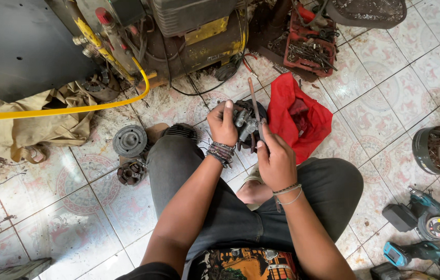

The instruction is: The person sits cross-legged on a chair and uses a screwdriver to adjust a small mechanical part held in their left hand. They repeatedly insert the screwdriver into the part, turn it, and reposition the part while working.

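I'm mid-job on the metal part (247, 124), held over the tiles ahead of my knees. My left hand (222, 123) is curled tight around its left side, steadying it. My right hand (276, 162) pinches a thin rod (254, 101), probably a screwdriver, poked in. I'd judge careful levering comes next, holding firm.

Both hands (251, 140) grip metal part (247, 124), rod (254, 101).

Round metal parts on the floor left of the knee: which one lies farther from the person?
The grey grooved pulley disc, whole and flat on the tile. The smaller rusty brown part lies below it, nearer the person, with an open middle.
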